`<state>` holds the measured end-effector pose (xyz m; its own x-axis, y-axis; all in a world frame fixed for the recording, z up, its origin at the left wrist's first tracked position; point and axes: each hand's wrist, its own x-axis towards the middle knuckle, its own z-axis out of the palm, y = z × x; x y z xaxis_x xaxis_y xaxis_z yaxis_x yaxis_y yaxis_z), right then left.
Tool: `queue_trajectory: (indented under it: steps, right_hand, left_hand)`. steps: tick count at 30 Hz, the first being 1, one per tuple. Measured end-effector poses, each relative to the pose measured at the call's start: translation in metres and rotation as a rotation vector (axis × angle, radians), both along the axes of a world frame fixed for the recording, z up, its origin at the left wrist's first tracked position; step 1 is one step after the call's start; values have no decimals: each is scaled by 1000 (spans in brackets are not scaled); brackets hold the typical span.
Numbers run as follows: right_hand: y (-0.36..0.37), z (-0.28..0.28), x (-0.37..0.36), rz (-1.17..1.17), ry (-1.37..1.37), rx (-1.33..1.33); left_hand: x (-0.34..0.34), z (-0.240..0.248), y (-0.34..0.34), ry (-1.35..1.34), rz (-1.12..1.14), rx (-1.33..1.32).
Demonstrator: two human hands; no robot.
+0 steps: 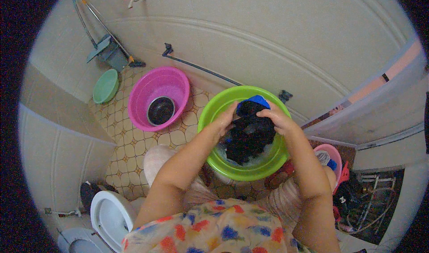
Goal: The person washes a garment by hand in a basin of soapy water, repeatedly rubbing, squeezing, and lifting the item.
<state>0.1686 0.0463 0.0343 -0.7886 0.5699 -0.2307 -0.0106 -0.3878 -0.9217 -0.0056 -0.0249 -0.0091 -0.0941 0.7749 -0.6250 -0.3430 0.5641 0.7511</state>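
Note:
A wet black garment [250,136] with a bright blue part at its far end lies bunched in a lime-green basin [214,163] in front of me. Soapy water shows around its lower edge. On the garment's left side, my left hand [228,119] is closed, its fingers partly hidden by the cloth. My right hand [276,119] grips the far right side near the blue part, thumb on top. Both forearms reach over the basin from below.
A pink basin [138,98] with a dark round pan [161,110] inside stands left on the tiled floor. Beyond it are a mint-green basin [106,86], a dustpan [111,54] and a broom [136,64]. A toilet [100,208] is lower left; a small pink tub [337,157] is right.

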Motion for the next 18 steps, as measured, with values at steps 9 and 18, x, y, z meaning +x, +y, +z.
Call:
queue_trajectory:
  steps: [9,18]
  right_hand:
    - [31,-55,-22,-147,-531,833]
    - [-6,-93,-32,347,-1207,1204]
  left_hand:
    - [-3,-34,21,315,237,408]
    - [5,-95,13,1335,-441,189]
